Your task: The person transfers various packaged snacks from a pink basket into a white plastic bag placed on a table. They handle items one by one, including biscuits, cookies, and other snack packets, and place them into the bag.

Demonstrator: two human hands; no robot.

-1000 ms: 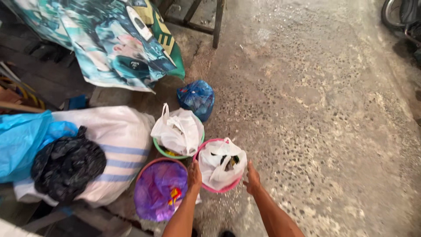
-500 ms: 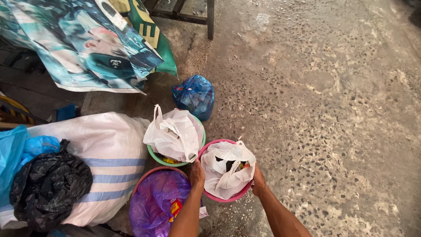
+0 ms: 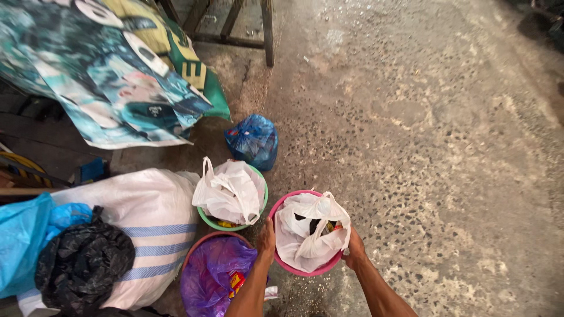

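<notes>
Nearest the body, a pink basin [image 3: 294,267] lined with a white bag [image 3: 311,232] is gripped at opposite rims: left hand [image 3: 267,238] and right hand [image 3: 353,249] curled on it. An even, level grip is judged best, so nothing is spilled. Beyond are set a purple-lined basin [image 3: 214,279], a green basin [image 3: 232,194] and a blue bag [image 3: 252,141].

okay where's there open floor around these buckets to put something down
Open: the speckled concrete floor right of the pink bucket, which the left hand and right hand grip, and beyond the blue bag. Crowded: the green bucket, purple-lined bucket and striped white sack pack the left side.
</notes>
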